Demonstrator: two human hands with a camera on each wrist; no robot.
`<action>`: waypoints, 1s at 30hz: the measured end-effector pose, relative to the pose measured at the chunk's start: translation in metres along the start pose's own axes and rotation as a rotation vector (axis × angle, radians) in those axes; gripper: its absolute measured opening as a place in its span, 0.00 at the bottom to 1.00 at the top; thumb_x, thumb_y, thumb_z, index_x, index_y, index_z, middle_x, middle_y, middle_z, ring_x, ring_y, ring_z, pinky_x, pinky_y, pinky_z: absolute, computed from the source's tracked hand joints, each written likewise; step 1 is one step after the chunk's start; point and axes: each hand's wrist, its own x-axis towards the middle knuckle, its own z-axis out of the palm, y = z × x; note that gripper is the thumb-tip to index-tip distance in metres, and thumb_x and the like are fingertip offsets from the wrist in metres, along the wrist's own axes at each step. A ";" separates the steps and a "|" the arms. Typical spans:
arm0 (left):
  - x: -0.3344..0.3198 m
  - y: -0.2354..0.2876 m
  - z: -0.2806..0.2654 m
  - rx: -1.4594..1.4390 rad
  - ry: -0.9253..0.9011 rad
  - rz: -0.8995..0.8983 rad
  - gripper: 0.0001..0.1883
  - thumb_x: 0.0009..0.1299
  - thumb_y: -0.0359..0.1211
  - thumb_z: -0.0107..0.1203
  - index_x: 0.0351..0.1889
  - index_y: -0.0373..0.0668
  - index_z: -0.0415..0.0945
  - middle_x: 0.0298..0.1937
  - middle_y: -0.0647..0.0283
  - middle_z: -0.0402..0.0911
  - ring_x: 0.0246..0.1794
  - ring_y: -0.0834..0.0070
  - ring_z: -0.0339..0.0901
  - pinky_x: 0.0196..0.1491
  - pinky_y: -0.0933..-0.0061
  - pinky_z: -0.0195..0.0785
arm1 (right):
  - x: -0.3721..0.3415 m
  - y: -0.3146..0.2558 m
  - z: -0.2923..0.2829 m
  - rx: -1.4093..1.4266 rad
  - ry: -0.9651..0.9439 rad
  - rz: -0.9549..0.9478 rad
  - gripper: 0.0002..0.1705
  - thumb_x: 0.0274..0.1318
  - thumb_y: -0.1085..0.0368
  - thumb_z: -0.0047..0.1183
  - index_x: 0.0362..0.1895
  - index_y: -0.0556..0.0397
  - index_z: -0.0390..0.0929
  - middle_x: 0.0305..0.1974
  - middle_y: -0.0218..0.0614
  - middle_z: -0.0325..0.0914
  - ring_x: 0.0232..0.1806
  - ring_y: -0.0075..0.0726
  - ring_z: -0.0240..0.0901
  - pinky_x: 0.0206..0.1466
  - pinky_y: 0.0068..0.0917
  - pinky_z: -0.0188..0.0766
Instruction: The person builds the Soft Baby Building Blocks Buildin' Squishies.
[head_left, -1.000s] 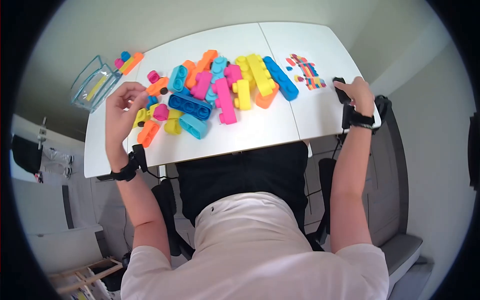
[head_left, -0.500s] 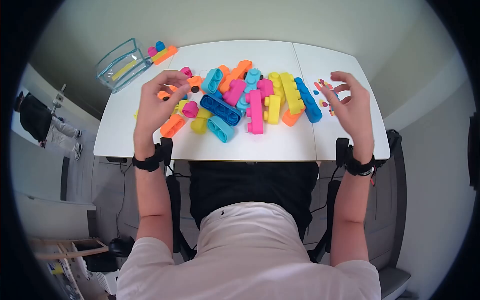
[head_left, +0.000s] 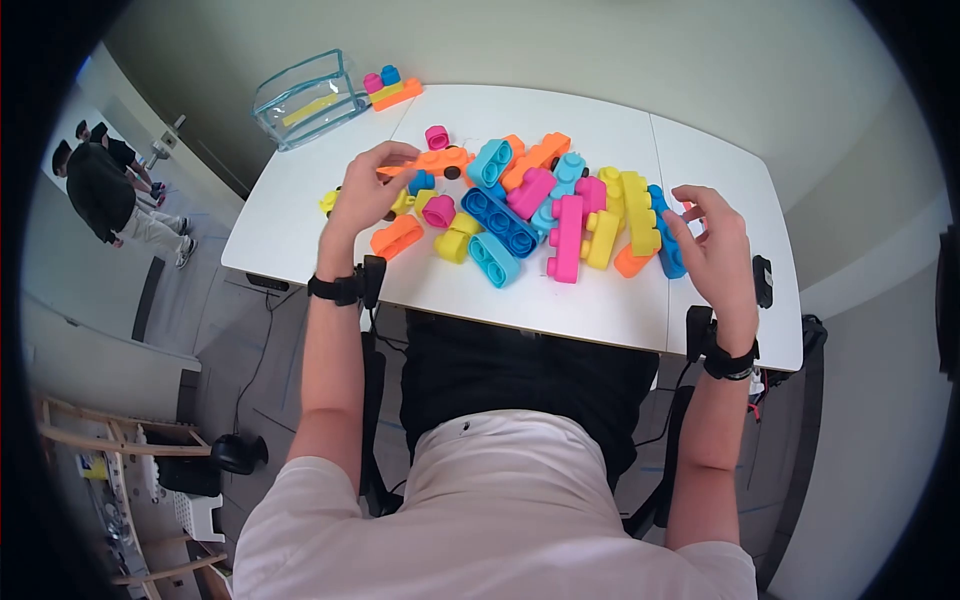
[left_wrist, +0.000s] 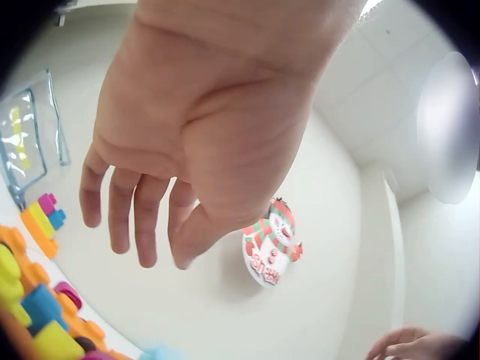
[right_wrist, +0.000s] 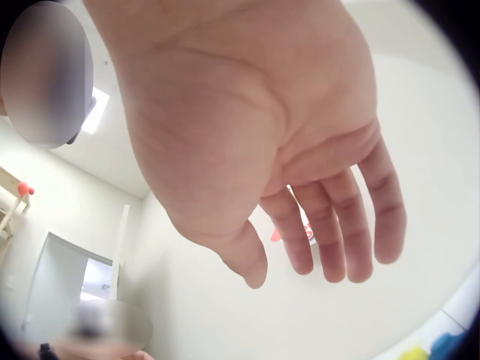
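In the head view the left hand [head_left: 370, 195] is at the left side of a pile of toy blocks, next to an orange piece [head_left: 440, 162] with dark wheels; whether it touches that piece cannot be told. Its fingers hang bent and apart, with nothing between them in the left wrist view [left_wrist: 202, 135]. The right hand [head_left: 718, 255] is raised beside a long blue block [head_left: 668, 235] at the pile's right end, palm facing inward. Its loose fingers hold nothing in the right wrist view [right_wrist: 255, 142]. A small black object [head_left: 763, 281] lies right of that hand.
A clear case with teal edges [head_left: 345, 115] and a small stack of blocks [head_left: 397, 95] stand at the table's back left. Pink [head_left: 566, 240], yellow [head_left: 640, 212] and dark blue [head_left: 500, 220] blocks lie mid-table. Two people stand by a doorway at far left.
The right hand has left the black object at the table's right edge and moved inward beside the blocks. The left hand stays by the pile's left side. The head view has shifted.
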 end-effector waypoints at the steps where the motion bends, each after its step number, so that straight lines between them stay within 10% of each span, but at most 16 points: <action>1: 0.000 -0.011 -0.004 0.001 0.001 0.000 0.19 0.74 0.24 0.65 0.62 0.41 0.86 0.59 0.56 0.92 0.64 0.62 0.88 0.68 0.59 0.80 | 0.000 0.001 -0.001 -0.004 -0.003 0.023 0.18 0.68 0.60 0.70 0.56 0.54 0.86 0.52 0.40 0.91 0.46 0.47 0.88 0.42 0.42 0.82; 5: 0.002 -0.126 -0.016 0.284 -0.057 0.092 0.35 0.66 0.16 0.56 0.74 0.47 0.82 0.71 0.47 0.84 0.78 0.45 0.76 0.80 0.57 0.69 | -0.001 0.000 -0.004 0.008 0.002 0.017 0.18 0.68 0.59 0.71 0.55 0.54 0.86 0.52 0.40 0.91 0.46 0.47 0.88 0.41 0.42 0.82; 7: 0.004 -0.155 -0.010 0.315 -0.129 -0.183 0.36 0.65 0.20 0.65 0.75 0.51 0.81 0.71 0.49 0.84 0.77 0.46 0.76 0.78 0.50 0.69 | -0.001 -0.001 -0.005 0.001 0.000 0.003 0.18 0.67 0.59 0.72 0.55 0.53 0.86 0.52 0.39 0.91 0.46 0.46 0.88 0.39 0.41 0.82; 12: -0.002 -0.118 -0.012 0.678 -0.145 -0.199 0.40 0.59 0.25 0.78 0.74 0.45 0.82 0.66 0.49 0.88 0.67 0.48 0.84 0.71 0.52 0.77 | 0.001 -0.001 -0.012 -0.007 0.015 -0.005 0.19 0.65 0.60 0.73 0.55 0.53 0.86 0.53 0.39 0.91 0.45 0.45 0.88 0.37 0.39 0.81; 15: 0.001 -0.084 -0.021 0.582 0.038 -0.322 0.38 0.60 0.28 0.81 0.72 0.44 0.84 0.63 0.51 0.90 0.64 0.53 0.87 0.71 0.56 0.76 | -0.002 0.001 -0.017 -0.031 0.042 -0.007 0.19 0.65 0.60 0.73 0.56 0.53 0.86 0.53 0.38 0.91 0.45 0.43 0.88 0.35 0.37 0.80; 18: 0.002 -0.071 -0.041 0.199 0.087 -0.053 0.39 0.62 0.32 0.83 0.74 0.45 0.83 0.64 0.55 0.90 0.61 0.59 0.87 0.64 0.58 0.77 | -0.002 -0.004 -0.019 -0.028 0.050 0.001 0.19 0.65 0.60 0.73 0.55 0.53 0.86 0.53 0.38 0.91 0.45 0.42 0.88 0.35 0.36 0.80; 25: -0.060 0.108 0.031 0.050 -0.573 0.456 0.32 0.66 0.36 0.80 0.69 0.44 0.84 0.57 0.57 0.88 0.58 0.55 0.84 0.67 0.57 0.74 | -0.007 -0.018 -0.025 -0.021 0.084 0.014 0.18 0.64 0.59 0.74 0.53 0.53 0.87 0.51 0.38 0.91 0.44 0.42 0.88 0.35 0.35 0.81; 30: -0.087 0.100 0.125 0.178 -0.908 0.439 0.37 0.67 0.40 0.78 0.74 0.44 0.80 0.62 0.50 0.84 0.64 0.46 0.82 0.67 0.52 0.76 | -0.010 -0.026 -0.027 0.001 0.082 -0.049 0.18 0.64 0.60 0.74 0.53 0.53 0.87 0.50 0.38 0.91 0.42 0.43 0.88 0.35 0.36 0.81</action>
